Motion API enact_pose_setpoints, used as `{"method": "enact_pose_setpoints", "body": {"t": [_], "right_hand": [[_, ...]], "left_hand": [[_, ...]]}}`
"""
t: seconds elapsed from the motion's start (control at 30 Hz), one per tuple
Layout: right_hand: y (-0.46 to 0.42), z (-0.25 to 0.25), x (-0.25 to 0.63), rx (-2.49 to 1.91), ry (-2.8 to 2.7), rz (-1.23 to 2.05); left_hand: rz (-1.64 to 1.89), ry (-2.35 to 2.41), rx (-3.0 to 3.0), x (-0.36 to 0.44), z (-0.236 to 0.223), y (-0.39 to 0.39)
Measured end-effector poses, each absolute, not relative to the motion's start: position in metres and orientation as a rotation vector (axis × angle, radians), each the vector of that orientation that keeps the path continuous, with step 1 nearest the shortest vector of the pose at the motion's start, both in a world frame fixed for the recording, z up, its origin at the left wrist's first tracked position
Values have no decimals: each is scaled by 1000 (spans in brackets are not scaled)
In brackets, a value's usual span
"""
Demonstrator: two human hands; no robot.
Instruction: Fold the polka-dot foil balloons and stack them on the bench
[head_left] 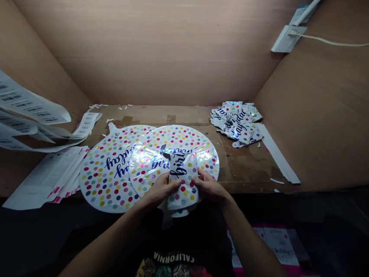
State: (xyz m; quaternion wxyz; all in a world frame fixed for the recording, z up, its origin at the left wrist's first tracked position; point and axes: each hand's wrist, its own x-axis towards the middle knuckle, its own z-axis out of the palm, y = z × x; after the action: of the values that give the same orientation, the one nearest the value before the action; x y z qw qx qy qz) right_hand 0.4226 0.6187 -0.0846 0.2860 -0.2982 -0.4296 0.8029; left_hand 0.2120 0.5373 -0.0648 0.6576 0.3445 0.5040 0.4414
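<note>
Between my two hands is a folded foil balloon (184, 186), white with coloured dots and dark "birthday" lettering. My left hand (160, 189) pinches its left edge, thumb on top. On the right edge, my right hand (210, 186) grips it the same way, fingers partly hidden underneath. Below and behind it, flat foil balloons (101, 187) of the same dotted print overlap on the cardboard-covered table. A pile of folded dotted balloons (238, 122) lies at the back right, apart from both hands.
Strips of barcode labels (21, 101) hang at the left, above a stack of white printed sheets (45, 181). White strips (279, 156) lie along the right wall. A socket (287, 38) with a cable is on the wall. Pink-and-white packages (281, 246) sit below, right.
</note>
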Motion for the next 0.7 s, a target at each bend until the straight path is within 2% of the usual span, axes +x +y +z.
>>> {"method": "enact_pose_setpoints", "body": {"t": [0.1,0.23,0.4,0.53,0.6,0.7], "right_hand": [[610,-81,423,-808,-1022,2129],[617,-82,423,-876,-1056,1922],[627,-82,427,-893,-1448,1680],[627,-73,433,-792,-1837,1466],[625,-70,435,-775,-1810,1456],[620,-68,434,-799,-1550,1642]], "left_hand": [[1058,1040,697,212,-63,538],[1068,1138,742,203,-59,542],[951,1179,893,192,-44,554],[672,1206,1230,195,-31,563],[630,1219,1272,198,-29,565],[723,1356,1361,204,-28,566]]}}
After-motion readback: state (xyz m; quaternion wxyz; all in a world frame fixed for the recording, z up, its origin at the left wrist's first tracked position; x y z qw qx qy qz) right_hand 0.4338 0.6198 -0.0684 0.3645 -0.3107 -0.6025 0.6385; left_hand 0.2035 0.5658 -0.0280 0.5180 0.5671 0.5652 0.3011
